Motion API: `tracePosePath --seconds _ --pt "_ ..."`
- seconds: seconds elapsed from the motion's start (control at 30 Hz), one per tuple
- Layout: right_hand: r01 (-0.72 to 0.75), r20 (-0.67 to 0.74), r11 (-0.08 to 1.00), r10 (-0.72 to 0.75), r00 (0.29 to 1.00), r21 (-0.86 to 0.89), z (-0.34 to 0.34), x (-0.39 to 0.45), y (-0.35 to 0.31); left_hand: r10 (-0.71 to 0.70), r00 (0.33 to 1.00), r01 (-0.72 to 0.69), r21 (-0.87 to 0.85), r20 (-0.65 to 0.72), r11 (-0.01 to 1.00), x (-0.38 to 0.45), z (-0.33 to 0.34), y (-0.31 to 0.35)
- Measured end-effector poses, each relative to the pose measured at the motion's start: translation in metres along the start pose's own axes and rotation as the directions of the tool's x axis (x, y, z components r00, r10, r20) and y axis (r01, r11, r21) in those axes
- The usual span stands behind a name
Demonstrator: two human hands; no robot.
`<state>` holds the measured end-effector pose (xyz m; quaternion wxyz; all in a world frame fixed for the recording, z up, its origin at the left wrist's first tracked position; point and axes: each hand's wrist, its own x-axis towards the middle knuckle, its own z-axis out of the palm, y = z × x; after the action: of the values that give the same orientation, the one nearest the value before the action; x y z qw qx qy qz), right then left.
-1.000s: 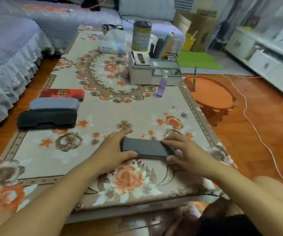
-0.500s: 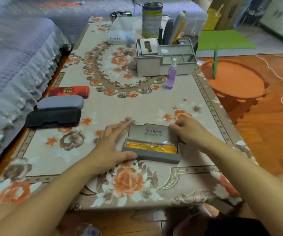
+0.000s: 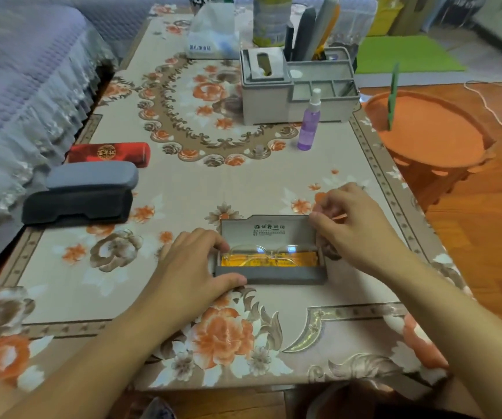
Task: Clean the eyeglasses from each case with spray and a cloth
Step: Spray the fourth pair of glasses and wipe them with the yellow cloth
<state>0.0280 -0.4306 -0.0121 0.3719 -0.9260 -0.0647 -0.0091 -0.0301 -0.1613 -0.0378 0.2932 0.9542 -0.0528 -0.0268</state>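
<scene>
A grey glasses case (image 3: 269, 275) lies open near the table's front, its lid folded back flat. Inside, thin-framed eyeglasses (image 3: 269, 252) rest on a yellow cloth (image 3: 292, 259). My left hand (image 3: 192, 267) grips the case's left end, thumb on the front wall. My right hand (image 3: 352, 225) is at the right end, its fingers on the lid's corner. At the left edge lie three shut cases: black (image 3: 77, 205), grey-blue (image 3: 92, 175) and red (image 3: 109, 153). A purple spray bottle (image 3: 308, 125) stands farther back.
A grey organiser box (image 3: 295, 98) with pens and a tissue slot stands behind the bottle. A tissue pack (image 3: 213, 34) and a tin (image 3: 270, 19) are at the far end. An orange stool (image 3: 428, 128) stands right of the table, a sofa (image 3: 16, 86) left.
The case went from shut to open with its lid laid back, showing the glasses. My right hand moved from the case's front to the lid's right corner.
</scene>
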Motion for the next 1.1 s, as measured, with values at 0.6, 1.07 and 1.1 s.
tracePosePath --seconds 0.6,1.07,1.1 --pt "-0.097 0.278 0.967 0.028 0.960 0.235 -0.011 -0.003 -0.005 -0.053 0.989 0.062 -0.063 0.140 0.996 -0.006 -0.006 -0.014" --pt "-0.263 0.237 0.682 0.133 0.962 0.683 0.020 -0.008 -0.020 -0.346 0.922 0.355 0.022 -0.174 0.934 -0.041 -0.045 -0.050" --pt "-0.262 0.235 0.676 0.134 0.963 0.688 0.023 -0.008 -0.021 -0.377 0.903 0.389 0.017 -0.207 0.921 -0.046 -0.050 -0.055"
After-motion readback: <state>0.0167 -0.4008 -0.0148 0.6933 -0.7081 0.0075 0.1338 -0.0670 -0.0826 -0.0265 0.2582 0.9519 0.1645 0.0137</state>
